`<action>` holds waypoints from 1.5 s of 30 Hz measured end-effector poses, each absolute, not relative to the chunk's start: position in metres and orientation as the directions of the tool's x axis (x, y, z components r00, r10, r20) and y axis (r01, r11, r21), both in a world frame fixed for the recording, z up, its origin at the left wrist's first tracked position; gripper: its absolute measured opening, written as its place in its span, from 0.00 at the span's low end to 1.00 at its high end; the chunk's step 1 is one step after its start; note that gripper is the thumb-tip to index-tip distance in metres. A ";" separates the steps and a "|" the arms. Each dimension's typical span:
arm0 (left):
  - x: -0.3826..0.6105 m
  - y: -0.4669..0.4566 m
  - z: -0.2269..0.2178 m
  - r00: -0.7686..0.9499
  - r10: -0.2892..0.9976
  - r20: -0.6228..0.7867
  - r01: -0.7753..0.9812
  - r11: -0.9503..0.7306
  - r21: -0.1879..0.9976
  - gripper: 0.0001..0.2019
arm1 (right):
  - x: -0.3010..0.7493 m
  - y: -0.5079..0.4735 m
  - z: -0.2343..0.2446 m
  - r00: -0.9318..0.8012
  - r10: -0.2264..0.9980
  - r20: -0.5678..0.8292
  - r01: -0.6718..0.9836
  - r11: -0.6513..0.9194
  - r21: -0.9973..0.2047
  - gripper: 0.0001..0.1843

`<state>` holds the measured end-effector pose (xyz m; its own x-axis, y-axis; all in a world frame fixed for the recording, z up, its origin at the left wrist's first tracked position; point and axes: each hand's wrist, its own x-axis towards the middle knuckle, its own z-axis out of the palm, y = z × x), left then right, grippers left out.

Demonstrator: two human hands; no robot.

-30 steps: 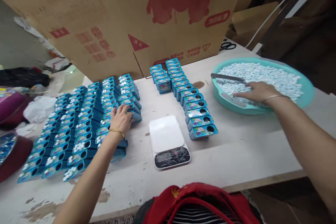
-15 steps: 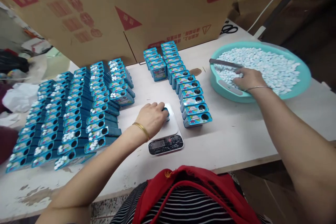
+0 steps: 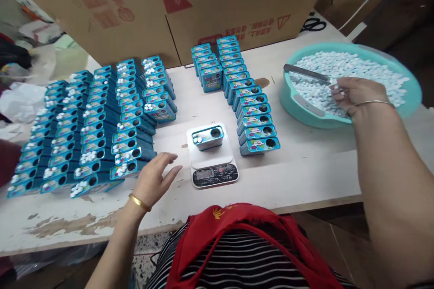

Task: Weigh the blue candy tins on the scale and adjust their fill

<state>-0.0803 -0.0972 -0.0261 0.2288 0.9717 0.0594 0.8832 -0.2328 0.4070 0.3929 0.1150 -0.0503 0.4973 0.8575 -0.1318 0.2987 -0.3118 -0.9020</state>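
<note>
A blue tin (image 3: 208,137) with a few white candies in it stands on the small white scale (image 3: 211,157) at the middle of the table. My left hand (image 3: 154,180) hovers open just left of the scale, fingers spread, holding nothing. My right hand (image 3: 354,95) rests in the teal basin (image 3: 307,109) of pale blue-white candies, fingers curled around a few of them. A dark flat scoop (image 3: 305,72) lies in the basin just beyond that hand.
Rows of blue tins with candies (image 3: 91,122) cover the table's left. Two shorter rows of tins (image 3: 244,99) stand right of the scale. A big cardboard box (image 3: 190,4) walls the back. Scissors (image 3: 313,24) lie behind the basin.
My left hand took a tin from the left rows, set it on the scale and let go, drawing back to the left. My right hand stayed in the basin, closing on candies.
</note>
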 end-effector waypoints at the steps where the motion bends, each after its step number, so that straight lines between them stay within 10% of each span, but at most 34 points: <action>1: -0.084 -0.107 -0.038 0.205 0.978 0.039 0.883 -0.202 0.423 0.13 | 0.390 0.114 -0.051 0.513 0.846 -0.143 0.275 -0.321 -0.906 0.14; 8: -0.086 -0.148 -0.089 0.101 0.994 -0.034 0.852 -0.069 0.519 0.12 | 0.367 0.101 -0.030 0.530 0.831 -0.170 0.158 -0.294 -0.943 0.14; 15: -0.086 -0.140 -0.097 0.098 0.995 0.010 0.828 -0.087 0.553 0.12 | 0.287 0.056 0.025 0.059 0.970 -0.234 -0.017 -0.234 -0.972 0.03; 20: -0.086 -0.139 -0.102 0.097 0.995 0.030 0.821 -0.097 0.562 0.12 | 0.219 0.029 0.038 -0.346 0.902 -0.259 0.243 -0.180 -0.953 0.07; 25: -0.087 -0.141 -0.108 0.087 0.995 0.039 0.811 -0.093 0.577 0.12 | 0.177 0.022 0.041 -0.601 0.778 -0.186 0.536 0.220 -0.815 0.06; 39: -0.088 -0.140 -0.116 0.067 0.997 0.028 0.778 -0.070 0.625 0.12 | 0.154 0.026 0.039 -0.622 0.728 -0.287 0.759 0.470 -0.450 0.15; 45: -0.086 -0.139 -0.117 0.050 0.998 0.025 0.783 -0.055 0.619 0.12 | 0.158 0.027 0.042 -0.617 0.766 -0.180 0.687 0.413 -0.598 0.07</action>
<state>-0.0862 -0.1392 -0.1168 0.0501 0.9984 0.0251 0.7831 -0.0549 0.6195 0.1578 0.0270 0.0415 -0.6173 0.7658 -0.1802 0.6868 0.4130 -0.5981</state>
